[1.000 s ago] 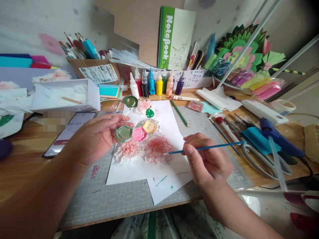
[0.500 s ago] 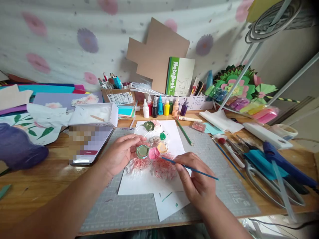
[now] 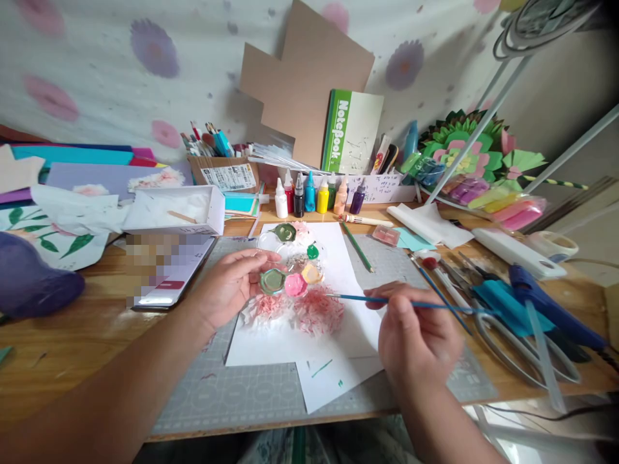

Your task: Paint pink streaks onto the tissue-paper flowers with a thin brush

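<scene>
My left hand (image 3: 235, 283) is closed on the left edge of a clear paint palette (image 3: 271, 243). Its wells hold olive green, pink, peach, brown and bright green paint. My right hand (image 3: 416, 328) grips a paintbrush (image 3: 358, 298) by its blue handle, with the bristle end pointing left. That tip is just right of the pink well, over the larger crinkled paper flower (image 3: 320, 314); I cannot tell whether it touches. A smaller pink-and-white flower (image 3: 265, 312) lies to its left, partly under the palette. Both flowers rest on white paper (image 3: 271, 351).
Under the paper is a grey cutting mat (image 3: 232, 399). Several paint bottles (image 3: 309, 193) stand behind, near a green pencil (image 3: 358, 247). Scissors (image 3: 512, 348) and a blue glue gun (image 3: 536, 296) lie right. At left are a phone (image 3: 186, 274) and a white box (image 3: 213, 209).
My right hand has moved right and turned the brush nearly level, drawing its tip away from the pink well. My left hand still holds the palette. The whole view has shifted slightly.
</scene>
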`<action>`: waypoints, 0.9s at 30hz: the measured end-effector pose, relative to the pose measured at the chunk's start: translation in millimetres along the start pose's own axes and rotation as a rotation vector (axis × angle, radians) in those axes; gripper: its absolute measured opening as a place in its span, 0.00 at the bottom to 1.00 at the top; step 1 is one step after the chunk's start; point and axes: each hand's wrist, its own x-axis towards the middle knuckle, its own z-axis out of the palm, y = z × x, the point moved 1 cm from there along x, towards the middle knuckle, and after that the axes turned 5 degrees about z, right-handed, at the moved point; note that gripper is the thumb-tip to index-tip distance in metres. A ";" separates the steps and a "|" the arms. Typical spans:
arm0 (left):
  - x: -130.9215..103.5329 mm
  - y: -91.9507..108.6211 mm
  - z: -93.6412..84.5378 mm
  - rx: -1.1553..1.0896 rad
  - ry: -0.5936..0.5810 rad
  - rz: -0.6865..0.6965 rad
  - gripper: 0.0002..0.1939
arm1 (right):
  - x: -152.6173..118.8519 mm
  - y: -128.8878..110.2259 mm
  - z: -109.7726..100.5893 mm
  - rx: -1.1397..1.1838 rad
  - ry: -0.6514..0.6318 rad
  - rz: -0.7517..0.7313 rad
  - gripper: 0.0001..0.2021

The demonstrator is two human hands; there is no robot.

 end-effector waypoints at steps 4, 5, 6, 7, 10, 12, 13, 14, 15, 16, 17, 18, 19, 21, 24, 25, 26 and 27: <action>2.8 1.5 -3.1 0.003 0.014 0.010 0.09 | 1.4 2.9 -9.7 -0.041 0.037 0.063 0.09; 3.6 1.7 -3.6 0.003 0.018 0.011 0.09 | 1.6 2.5 -10.8 -0.101 -0.011 0.047 0.09; 4.4 1.7 -4.0 0.004 0.019 0.013 0.08 | 1.5 1.8 -11.3 -0.166 -0.063 0.031 0.10; 5.1 1.6 -4.2 0.005 0.018 0.014 0.08 | 1.4 1.0 -11.2 -0.228 -0.110 0.016 0.10; 6.3 1.1 -4.1 0.009 0.015 0.014 0.08 | 1.1 -2.0 -9.3 -0.337 -0.180 -0.025 0.09; 6.4 1.3 -3.4 0.012 0.021 0.016 0.08 | 1.4 -3.8 -7.8 -0.365 -0.184 -0.036 0.10; 6.3 1.5 -2.9 0.013 0.024 0.018 0.08 | 1.8 -4.3 -7.3 -0.375 -0.179 -0.032 0.10; 6.2 1.8 -2.3 0.012 0.028 0.019 0.07 | 2.2 -4.7 -6.8 -0.384 -0.176 -0.021 0.10; 6.2 2.0 -1.7 0.012 0.031 0.021 0.06 | 2.5 -4.8 -6.5 -0.391 -0.176 -0.010 0.10; 6.2 2.2 -1.0 0.010 0.033 0.020 0.06 | 2.8 -4.9 -6.3 -0.400 -0.179 -0.003 0.10; 6.3 2.3 -0.4 0.008 0.036 0.020 0.05 | 3.0 -4.8 -6.1 -0.410 -0.184 0.002 0.10; 6.4 2.3 0.1 0.007 0.037 0.018 0.04 | 3.1 -4.7 -5.9 -0.420 -0.191 0.001 0.10; 6.5 2.2 0.4 0.006 0.040 0.017 0.04 | 3.0 -4.5 -5.8 -0.428 -0.196 -0.002 0.10; 6.7 2.0 0.8 0.006 0.045 0.023 0.04 | 2.5 -4.1 -5.6 -0.436 -0.205 -0.011 0.10; 6.3 2.1 0.6 0.009 0.040 0.027 0.05 | 1.5 -3.7 -5.5 -0.445 -0.204 -0.012 0.09; 6.1 2.1 0.3 0.006 0.039 0.028 0.05 | 1.3 -3.8 -5.6 -0.447 -0.199 -0.010 0.09; 5.9 2.1 0.0 0.003 0.038 0.027 0.04 | 1.2 -3.9 -5.7 -0.448 -0.194 -0.004 0.08; 5.9 2.0 -0.5 -0.003 0.037 0.028 0.04 | 1.4 -4.1 -5.7 -0.447 -0.190 0.002 0.08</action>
